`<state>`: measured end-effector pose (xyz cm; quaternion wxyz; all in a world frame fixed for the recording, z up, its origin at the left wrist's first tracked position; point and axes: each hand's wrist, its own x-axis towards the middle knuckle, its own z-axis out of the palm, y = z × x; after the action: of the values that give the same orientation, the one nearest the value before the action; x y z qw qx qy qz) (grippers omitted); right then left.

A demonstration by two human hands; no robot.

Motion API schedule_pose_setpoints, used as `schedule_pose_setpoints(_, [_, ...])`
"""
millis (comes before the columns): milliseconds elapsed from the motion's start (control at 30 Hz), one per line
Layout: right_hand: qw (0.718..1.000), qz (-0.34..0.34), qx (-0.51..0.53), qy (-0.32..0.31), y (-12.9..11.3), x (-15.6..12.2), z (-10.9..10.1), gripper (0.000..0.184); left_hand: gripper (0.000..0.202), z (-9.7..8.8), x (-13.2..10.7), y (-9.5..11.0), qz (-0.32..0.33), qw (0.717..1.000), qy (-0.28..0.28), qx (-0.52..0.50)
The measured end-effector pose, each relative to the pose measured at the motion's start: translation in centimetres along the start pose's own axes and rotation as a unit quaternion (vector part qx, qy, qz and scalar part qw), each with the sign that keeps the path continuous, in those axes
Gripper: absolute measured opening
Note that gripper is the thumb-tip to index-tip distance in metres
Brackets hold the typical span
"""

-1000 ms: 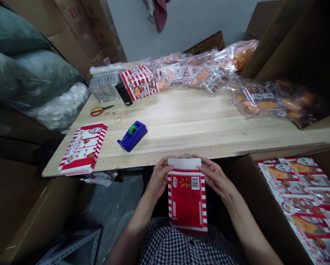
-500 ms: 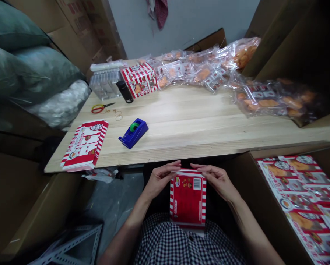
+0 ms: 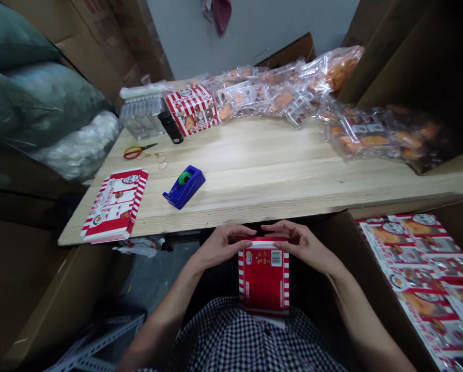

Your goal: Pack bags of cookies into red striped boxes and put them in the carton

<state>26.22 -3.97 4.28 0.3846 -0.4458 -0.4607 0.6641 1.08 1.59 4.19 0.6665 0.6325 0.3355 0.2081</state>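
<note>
A red and white striped carton (image 3: 263, 279) stands upright on my lap, just below the near edge of the wooden table (image 3: 278, 170). My left hand (image 3: 222, 245) grips its top left corner, fingers curled over the top flap. My right hand (image 3: 302, 244) grips the top right corner the same way. The fingertips of both hands nearly meet above the carton's top edge. The white flap is folded down and hidden under my fingers.
A stack of flat striped cartons (image 3: 115, 205) lies at the table's left front. A blue tape dispenser (image 3: 184, 186), red scissors (image 3: 137, 151), a black bottle (image 3: 170, 127) and bagged snack packs (image 3: 289, 95) are on the table. A box of filled cartons (image 3: 421, 268) stands at right.
The white top flap, open a second ago, is now folded down. Both hands have closed over the carton's top, and the carton sits a little lower on my lap.
</note>
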Motion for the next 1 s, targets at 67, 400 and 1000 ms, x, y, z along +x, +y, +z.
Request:
schedule_pose_setpoints(67, [1.000,0.012,-0.011,0.000,0.1,0.3,-0.2,0.041,0.032,-0.1,0.3,0.2,0.006,0.999,-0.011,0.045])
schedule_pose_setpoints(400, [0.998,0.048,0.002,0.047,0.8,1.3,-0.5,0.026,0.029,0.3,1.4,0.5,0.044,0.991,0.034,0.125])
schedule_pose_setpoints(1000, [0.997,-0.014,-0.070,0.001,2.3,-0.4,-1.0,0.033,0.033,1.3,-1.1,0.7,0.069,0.977,0.023,0.200])
